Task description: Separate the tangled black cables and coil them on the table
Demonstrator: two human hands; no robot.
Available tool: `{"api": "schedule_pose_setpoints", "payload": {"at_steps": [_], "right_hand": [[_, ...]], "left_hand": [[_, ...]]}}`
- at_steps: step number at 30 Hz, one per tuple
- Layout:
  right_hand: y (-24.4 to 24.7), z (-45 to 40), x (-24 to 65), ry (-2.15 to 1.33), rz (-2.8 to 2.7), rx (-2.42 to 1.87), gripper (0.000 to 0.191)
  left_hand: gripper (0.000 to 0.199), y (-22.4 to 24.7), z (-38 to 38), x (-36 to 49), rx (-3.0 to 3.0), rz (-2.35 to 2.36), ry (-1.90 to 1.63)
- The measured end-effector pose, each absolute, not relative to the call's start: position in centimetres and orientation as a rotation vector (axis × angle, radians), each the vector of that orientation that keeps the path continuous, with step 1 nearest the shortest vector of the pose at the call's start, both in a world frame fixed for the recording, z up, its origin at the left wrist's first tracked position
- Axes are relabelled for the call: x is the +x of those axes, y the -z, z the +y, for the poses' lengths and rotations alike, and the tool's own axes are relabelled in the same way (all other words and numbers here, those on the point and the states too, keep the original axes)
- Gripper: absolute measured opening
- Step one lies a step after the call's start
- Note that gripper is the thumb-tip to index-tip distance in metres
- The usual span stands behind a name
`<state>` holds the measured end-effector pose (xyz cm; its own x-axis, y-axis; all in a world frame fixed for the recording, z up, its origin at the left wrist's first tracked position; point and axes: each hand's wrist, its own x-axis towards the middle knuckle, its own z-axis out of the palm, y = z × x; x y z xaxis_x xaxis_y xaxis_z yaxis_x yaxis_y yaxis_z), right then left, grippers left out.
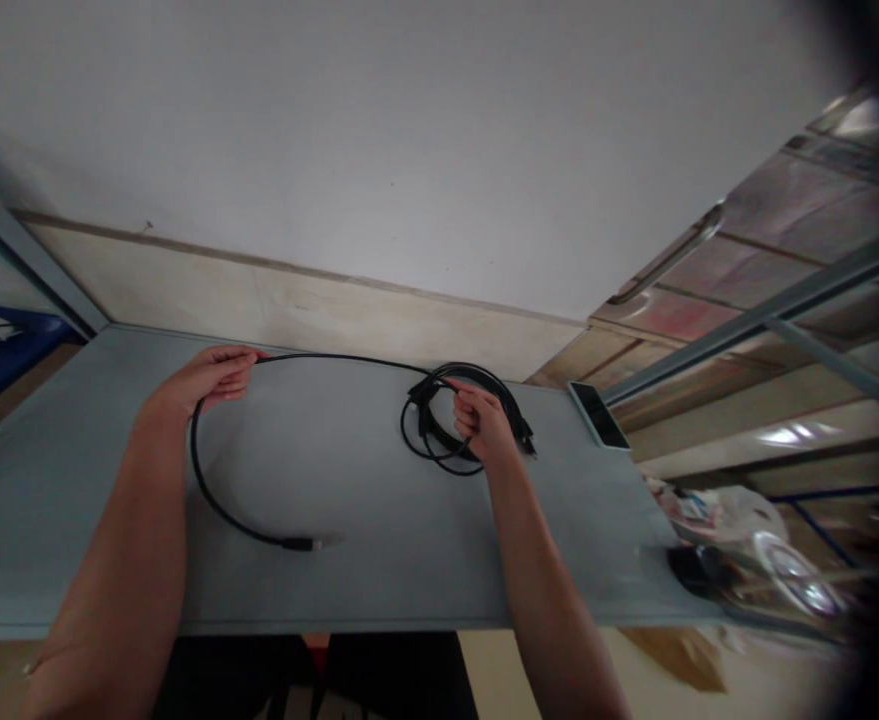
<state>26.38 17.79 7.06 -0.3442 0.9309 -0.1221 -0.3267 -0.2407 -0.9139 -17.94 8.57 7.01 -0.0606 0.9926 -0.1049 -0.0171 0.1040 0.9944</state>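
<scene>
Black cable (214,500), thin and likely limp, trails its plug end on the grey table (349,580) below the left hand (210,378); those fingers pinch its run. Beyond, the right hand (480,420) grips the coiled remainder (439,440); best gripped at the coil.

Your left hand (210,377) pinches a thin black cable (334,357) that runs across the grey tabletop (349,560) to your right hand (482,422), which grips the cable's coiled loops (439,440). Below your left hand the cable curves to its metal-tipped plug (305,544). Right of your right hand lies a dark flat phone (599,415).
</scene>
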Motion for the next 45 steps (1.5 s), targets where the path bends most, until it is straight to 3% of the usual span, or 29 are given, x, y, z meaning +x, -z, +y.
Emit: {"api": "schedule_pose_setpoints", "payload": {"at_steps": [8,12,16,27,33,36,41,45], "right_hand": [[-6.4,14.8,21.5,-1.829,-0.720,-0.759,0.030],[-6.0,13.5,20.9,-2.011,-0.714,-0.648,0.027],[-5.8,12.9,21.1,-2.272,-0.838,-0.509,0.022],[-6.4,10.8,21.1,-2.431,-1.149,-0.372,0.022],[-6.4,10.6,20.4,-2.325,-1.088,-0.447,0.019],[-6.2,12.0,20.2,-2.116,-0.963,-0.568,0.020],[-5.3,14.5,20.2,-1.639,-1.034,-0.855,0.038],[-4.4,15.0,20.1,-1.525,-1.209,-0.989,0.045]], "left_hand": [[0.032,-6.8,10.9,-12.6,0.991,1.276,-1.435],[0.049,-6.4,11.6,-11.7,1.321,1.599,-1.403],[0.053,-6.7,11.3,-11.2,1.754,1.880,-1.244],[0.049,-6.1,11.0,-9.5,1.809,1.660,-1.310],[0.051,-6.1,11.3,-9.1,1.763,1.738,-1.249],[0.049,-6.1,11.5,-9.5,1.798,1.855,-1.267],[0.046,-6.3,11.5,-9.3,1.880,1.879,-1.362],[0.043,-6.5,11.4,-8.0,2.019,1.799,-1.270]]}}
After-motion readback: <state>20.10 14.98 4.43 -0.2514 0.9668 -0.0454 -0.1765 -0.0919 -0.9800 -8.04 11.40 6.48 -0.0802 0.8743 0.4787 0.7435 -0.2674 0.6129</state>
